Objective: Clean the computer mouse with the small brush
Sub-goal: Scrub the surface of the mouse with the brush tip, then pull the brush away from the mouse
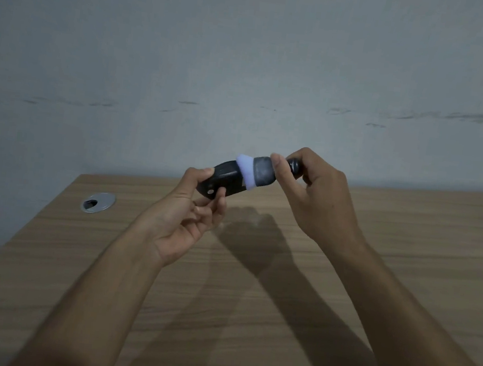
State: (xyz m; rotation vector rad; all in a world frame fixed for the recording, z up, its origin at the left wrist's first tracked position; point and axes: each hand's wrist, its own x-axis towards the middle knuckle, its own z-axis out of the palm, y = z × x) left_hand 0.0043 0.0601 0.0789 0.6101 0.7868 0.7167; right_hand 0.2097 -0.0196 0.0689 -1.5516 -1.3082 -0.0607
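Mouse (222,180): black, raised above desk (407,247), pinched at one end by left hand (183,221), far end free for brushing. Brush (261,173): right hand (320,197) fingers curled round handle, pale bristles touching mouse

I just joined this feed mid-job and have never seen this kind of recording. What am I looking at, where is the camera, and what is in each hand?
There is no machine here: a person works with two bare hands. The single picture comes from a camera worn on the head, looking forward and down. The left hand holds a dark computer mouse up in the air. The right hand holds a small brush by its dark handle, its pale bristles pressed against the mouse. Below is a wooden desk; a round metal cable port is set into it near the far left corner.
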